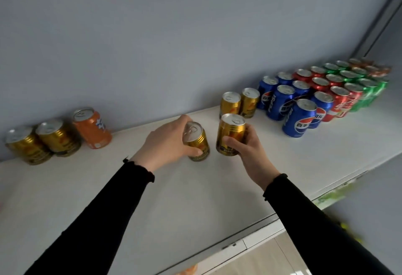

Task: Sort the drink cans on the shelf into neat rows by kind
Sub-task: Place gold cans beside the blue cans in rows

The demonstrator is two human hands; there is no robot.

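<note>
My left hand (167,142) grips a gold can (199,144) that stands on the white shelf (195,198). Just to its right, my right hand (245,146) holds a second gold can (231,133) upright near the shelf surface. Behind them two gold cans (239,103) stand against the wall. Further right come rows of blue cans (289,103), then red cans (326,87), green cans (359,81) and orange cans (369,67) at the far end. At the far left, two gold cans (43,140) and one orange can (93,129) stand by the wall.
A grey wall (174,35) backs the shelf. The shelf's front edge (250,227) runs diagonally at lower right, with a pale floor (272,257) below it. Something green and yellow (335,196) shows under the shelf edge at the right.
</note>
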